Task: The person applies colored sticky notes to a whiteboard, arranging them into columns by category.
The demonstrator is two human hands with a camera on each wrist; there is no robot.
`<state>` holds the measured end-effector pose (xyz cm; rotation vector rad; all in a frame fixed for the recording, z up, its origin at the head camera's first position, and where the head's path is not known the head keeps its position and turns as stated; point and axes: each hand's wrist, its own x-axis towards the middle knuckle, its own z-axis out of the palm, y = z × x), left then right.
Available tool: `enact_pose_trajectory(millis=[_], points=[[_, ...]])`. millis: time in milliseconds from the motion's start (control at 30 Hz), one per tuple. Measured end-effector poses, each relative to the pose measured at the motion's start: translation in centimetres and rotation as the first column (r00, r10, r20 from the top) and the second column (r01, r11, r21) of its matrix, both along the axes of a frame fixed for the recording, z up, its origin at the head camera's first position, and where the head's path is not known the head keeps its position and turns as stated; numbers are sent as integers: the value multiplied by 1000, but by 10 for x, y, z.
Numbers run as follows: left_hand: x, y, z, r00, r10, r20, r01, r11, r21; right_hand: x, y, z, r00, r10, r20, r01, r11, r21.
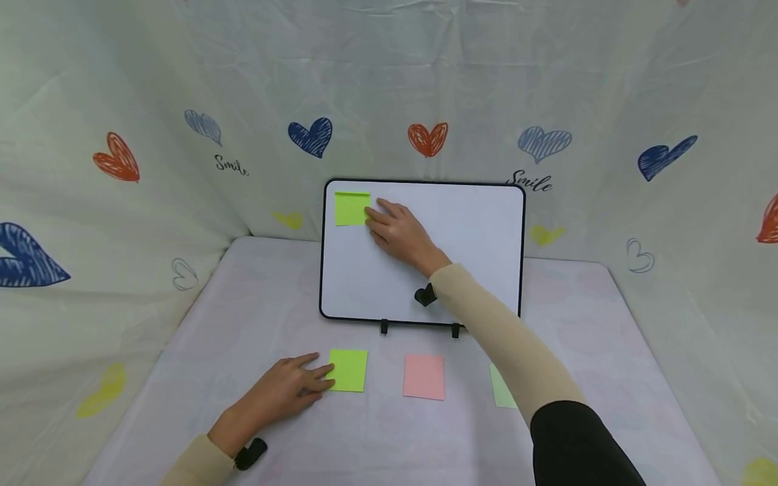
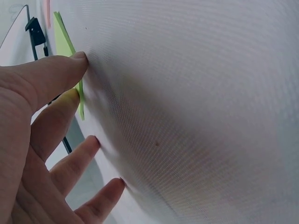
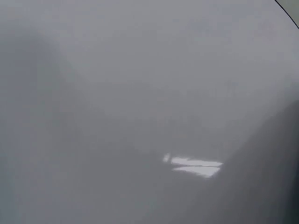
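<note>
A yellow-green sticky note [image 1: 350, 210] is on the upper left corner of the whiteboard [image 1: 377, 283], with a crease along its top edge. My right hand [image 1: 400, 233] is at the note's right edge, fingers extended over the board surface. Down on the table, my left hand [image 1: 282, 388] rests its spread fingers at the left edge of a yellow-green sticky pad [image 1: 350, 370]. In the left wrist view, the thumb and index fingertip are at the edge of that pad [image 2: 63, 37], while other fingertips lie on the cloth. The right wrist view is mostly blurred grey, with no fingers distinguishable.
A pink sticky pad [image 1: 424, 376] lies right of the yellow-green one. Farther right, a pale green pad [image 1: 501, 388] is partly covered by the right sleeve [image 1: 504, 337]. Black feet [image 1: 384, 327] show under the whiteboard, and a heart-printed curtain [image 1: 377, 81] hangs behind.
</note>
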<state>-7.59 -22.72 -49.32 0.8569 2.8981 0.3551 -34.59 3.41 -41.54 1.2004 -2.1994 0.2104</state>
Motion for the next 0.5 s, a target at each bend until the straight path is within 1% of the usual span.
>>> enact_pose_trajectory(millis=[100,200,333,433,500], points=[[-1,0,0,1000,-10,-2,10,1000,-3,0,4,-4,999,15,-48,-12,998,59],[-1,0,2,999,-40,-18,39,999,-11,-1,10,-6,996,35,-82,-24,991,133],[-1,-2,5,994,-94,-58,93,995,-27,-3,19,-6,995,55,-85,-34,974,225],[-3,-4,7,990,-114,-82,112,993,-24,-3,23,-5,995,66,-72,-44,961,273],[-6,-7,9,986,-118,-119,118,993,-7,-2,25,-5,996,73,-58,-53,955,293]])
